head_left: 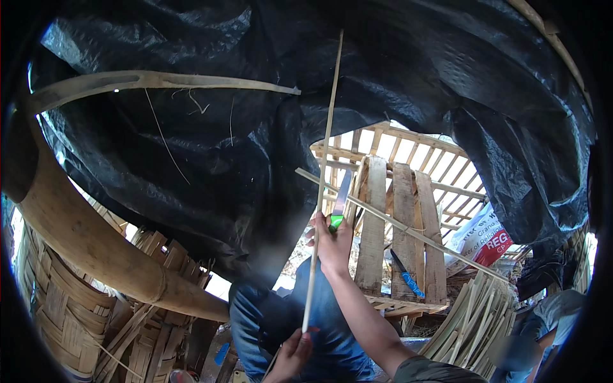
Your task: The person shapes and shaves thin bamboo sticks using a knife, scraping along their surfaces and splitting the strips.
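A long, thin bamboo strip (328, 121) rises almost upright in front of me, its tip against the black sheet. My left hand (292, 355) is closed round its lower end, low above my jeans. Higher up, my right hand (333, 247) grips a knife (341, 198) with a green handle, blade pointing up and away. The strip runs along the thumb side of that hand; whether the fingers press on it is hard to tell. Behind the knife, a second bamboo strip (408, 230) slants across the slatted wooden bench (375, 230).
A blue-handled knife (407, 279) lies on the bench. Right of it are a pile of bamboo strips (469, 322), a white-and-red sack (488, 237) and a person (543, 332). Thick bamboo (102, 236) curves along the left beside woven bamboo (67, 306). Black plastic sheeting (408, 70) hangs ahead.
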`<action>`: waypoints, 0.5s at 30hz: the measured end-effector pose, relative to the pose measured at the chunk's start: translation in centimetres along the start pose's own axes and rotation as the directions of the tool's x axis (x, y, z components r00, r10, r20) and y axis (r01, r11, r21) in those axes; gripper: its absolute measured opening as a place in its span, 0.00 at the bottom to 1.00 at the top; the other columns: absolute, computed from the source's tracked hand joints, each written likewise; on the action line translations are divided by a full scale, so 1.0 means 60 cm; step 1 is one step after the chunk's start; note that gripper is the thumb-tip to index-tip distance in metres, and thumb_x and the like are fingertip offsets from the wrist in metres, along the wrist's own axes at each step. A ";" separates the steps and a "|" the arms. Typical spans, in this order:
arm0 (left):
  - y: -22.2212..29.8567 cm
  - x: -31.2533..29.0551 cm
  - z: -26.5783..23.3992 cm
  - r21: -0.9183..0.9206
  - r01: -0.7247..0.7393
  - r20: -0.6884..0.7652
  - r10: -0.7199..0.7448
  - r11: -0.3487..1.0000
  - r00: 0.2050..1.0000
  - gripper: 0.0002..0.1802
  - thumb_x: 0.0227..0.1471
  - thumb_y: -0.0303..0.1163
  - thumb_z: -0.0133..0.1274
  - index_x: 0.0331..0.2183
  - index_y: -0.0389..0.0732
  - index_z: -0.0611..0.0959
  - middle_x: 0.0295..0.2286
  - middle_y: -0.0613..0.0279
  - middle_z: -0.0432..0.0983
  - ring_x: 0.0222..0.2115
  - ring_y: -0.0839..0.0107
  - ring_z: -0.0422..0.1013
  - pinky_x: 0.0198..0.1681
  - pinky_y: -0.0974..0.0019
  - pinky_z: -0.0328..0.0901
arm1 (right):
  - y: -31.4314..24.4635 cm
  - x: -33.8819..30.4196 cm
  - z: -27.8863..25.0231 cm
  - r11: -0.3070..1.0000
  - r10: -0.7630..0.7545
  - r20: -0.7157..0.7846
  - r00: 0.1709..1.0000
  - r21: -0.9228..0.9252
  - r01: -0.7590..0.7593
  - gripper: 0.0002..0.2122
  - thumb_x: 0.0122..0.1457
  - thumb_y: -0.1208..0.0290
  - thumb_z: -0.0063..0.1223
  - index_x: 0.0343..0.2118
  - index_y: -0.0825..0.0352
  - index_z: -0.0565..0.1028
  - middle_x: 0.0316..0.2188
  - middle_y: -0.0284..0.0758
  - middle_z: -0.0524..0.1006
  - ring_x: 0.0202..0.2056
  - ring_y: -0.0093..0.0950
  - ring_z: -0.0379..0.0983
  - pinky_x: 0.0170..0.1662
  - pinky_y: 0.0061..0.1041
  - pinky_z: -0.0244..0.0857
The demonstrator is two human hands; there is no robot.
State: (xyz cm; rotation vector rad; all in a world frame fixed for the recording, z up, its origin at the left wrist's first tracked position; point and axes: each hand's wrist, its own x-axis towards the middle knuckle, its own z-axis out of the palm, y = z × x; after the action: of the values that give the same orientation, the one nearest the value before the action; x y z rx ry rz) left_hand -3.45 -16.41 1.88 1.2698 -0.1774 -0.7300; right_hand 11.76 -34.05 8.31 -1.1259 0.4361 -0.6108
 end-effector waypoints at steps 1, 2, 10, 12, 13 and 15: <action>-0.004 -0.008 -0.013 0.060 0.033 -0.062 -0.029 0.998 0.998 0.19 0.64 0.41 0.36 0.44 0.36 0.73 0.16 0.75 0.60 0.15 0.87 0.54 0.18 0.79 0.50 | 0.014 -0.004 -0.009 0.999 0.018 0.071 0.997 -0.048 -0.015 0.11 0.60 0.69 0.52 0.30 0.68 0.63 0.27 0.38 0.74 0.23 0.25 0.77 0.21 0.21 0.69; -0.008 -0.016 -0.024 0.119 0.069 -0.124 -0.054 0.990 0.991 0.20 0.64 0.43 0.35 0.42 0.36 0.74 0.15 0.76 0.59 0.15 0.87 0.54 0.17 0.79 0.50 | 0.025 -0.014 -0.011 0.998 0.029 0.070 0.997 -0.050 -0.025 0.11 0.60 0.69 0.52 0.30 0.68 0.63 0.27 0.38 0.74 0.23 0.25 0.77 0.21 0.21 0.69; -0.073 -0.105 -0.137 0.438 0.140 -0.354 0.028 0.888 0.935 0.29 0.62 0.49 0.38 0.16 0.39 0.70 0.12 0.74 0.59 0.18 0.83 0.53 0.19 0.70 0.48 | 0.085 -0.067 -0.057 0.985 0.016 0.213 0.977 -0.173 0.022 0.08 0.59 0.71 0.54 0.34 0.71 0.72 0.30 0.35 0.76 0.33 0.26 0.77 0.33 0.25 0.75; -0.086 -0.140 -0.161 0.422 0.209 -0.357 -0.050 0.882 0.933 0.27 0.62 0.47 0.38 0.19 0.37 0.71 0.13 0.72 0.61 0.18 0.83 0.56 0.20 0.72 0.51 | 0.078 -0.067 -0.072 0.951 0.031 0.193 0.981 -0.307 0.030 0.09 0.59 0.68 0.53 0.35 0.70 0.72 0.32 0.35 0.76 0.32 0.24 0.76 0.33 0.23 0.75; -0.086 -0.152 -0.165 0.439 0.217 -0.344 -0.060 0.872 0.937 0.26 0.62 0.46 0.38 0.20 0.37 0.72 0.13 0.72 0.62 0.18 0.83 0.57 0.20 0.72 0.52 | 0.085 -0.066 -0.086 0.958 0.057 0.178 0.982 -0.287 -0.004 0.10 0.60 0.67 0.52 0.36 0.70 0.72 0.32 0.35 0.76 0.33 0.24 0.77 0.33 0.23 0.75; -0.094 -0.170 -0.178 0.437 0.202 -0.314 -0.061 0.876 0.947 0.25 0.62 0.45 0.39 0.21 0.36 0.72 0.15 0.70 0.64 0.20 0.81 0.58 0.22 0.71 0.54 | 0.092 -0.061 -0.108 0.970 0.105 0.163 0.981 -0.236 -0.065 0.12 0.61 0.65 0.51 0.39 0.70 0.71 0.34 0.35 0.76 0.37 0.27 0.78 0.30 0.22 0.74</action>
State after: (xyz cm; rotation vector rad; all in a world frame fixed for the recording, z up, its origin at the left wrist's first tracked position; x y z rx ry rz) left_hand -8.13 -2.44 -3.95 1.8522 -0.0197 -0.6247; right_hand 6.29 -34.54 0.82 -1.3622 0.4085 -0.3880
